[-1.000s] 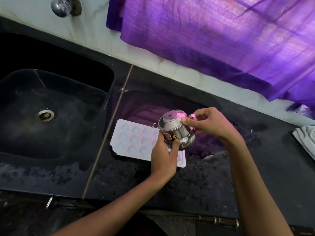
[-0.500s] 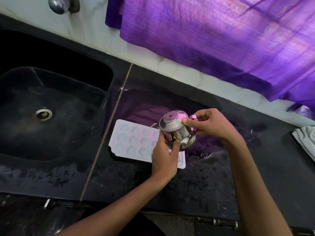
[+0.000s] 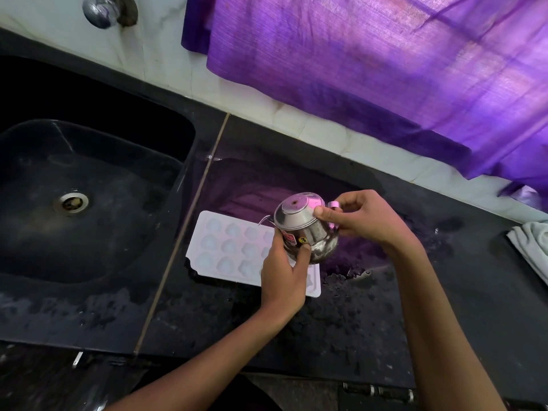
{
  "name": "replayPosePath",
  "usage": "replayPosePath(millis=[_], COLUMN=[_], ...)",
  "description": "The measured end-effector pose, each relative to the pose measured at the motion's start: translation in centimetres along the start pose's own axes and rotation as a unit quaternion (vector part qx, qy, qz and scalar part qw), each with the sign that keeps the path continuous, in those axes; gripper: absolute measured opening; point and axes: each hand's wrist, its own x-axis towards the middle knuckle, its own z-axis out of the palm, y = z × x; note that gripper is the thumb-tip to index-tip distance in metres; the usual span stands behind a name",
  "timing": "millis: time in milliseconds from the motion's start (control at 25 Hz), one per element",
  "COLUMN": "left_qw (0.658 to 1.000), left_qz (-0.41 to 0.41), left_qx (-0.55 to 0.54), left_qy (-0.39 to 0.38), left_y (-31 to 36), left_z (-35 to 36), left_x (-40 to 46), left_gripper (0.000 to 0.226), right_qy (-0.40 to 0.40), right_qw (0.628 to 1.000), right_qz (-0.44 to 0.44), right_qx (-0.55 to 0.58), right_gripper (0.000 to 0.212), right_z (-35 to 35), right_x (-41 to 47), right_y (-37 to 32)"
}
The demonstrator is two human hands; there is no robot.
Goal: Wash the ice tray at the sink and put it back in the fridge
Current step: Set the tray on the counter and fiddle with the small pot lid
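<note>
A white plastic ice tray [image 3: 234, 250] with rounded hollows lies flat on the wet, glossy black stone tabletop [image 3: 355, 321], just at three o'clock of the dark sink [image 3: 89, 203]. Over the tray's three o'clock end, both hands hold a small, round-bellied steel kettle [image 3: 308, 232], shiny and tilted, its domed lid toward the camera. The left hand [image 3: 284, 277] cups the belly from six o'clock, fingers closed on it. The right hand [image 3: 364, 221] reaches in from three o'clock, fingers pinched on the lid edge and handle. Purple cloth [image 3: 385, 69] hangs at twelve o'clock.
</note>
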Motion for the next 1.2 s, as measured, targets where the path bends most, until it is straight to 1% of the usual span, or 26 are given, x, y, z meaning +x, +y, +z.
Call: replayPosePath(millis=[560, 880, 1080, 1200], left_qw=[1.000, 1.000, 1.000, 1.000], left_qz=[0.006, 0.003, 0.011, 0.020], left_qx=[-0.019, -0.016, -0.013, -0.008], left_qy=[0.007, 0.007, 0.005, 0.008], left_y=[0.12, -0.06, -0.21, -0.37], left_z=[-0.03, -0.22, -0.32, -0.34], left_x=[0.22, 0.33, 0.33, 0.26], left_gripper=[0.038, 0.043, 0.044, 0.047], right_qy=[-0.004, -0.006, -0.001, 0.008], right_qw=[1.000, 0.999, 1.000, 0.999], right_qz=[-0.017, -0.026, -0.030, -0.028], right_qx=[-0.022, -0.023, -0.003, 0.028], right_gripper=[0.058, 0.057, 0.052, 0.045], right_z=[-0.04, 0.17, 0.31, 0.42], right_x=[0.19, 0.25, -0.01, -0.63], right_y=[-0.30, -0.38, -0.24, -0.10])
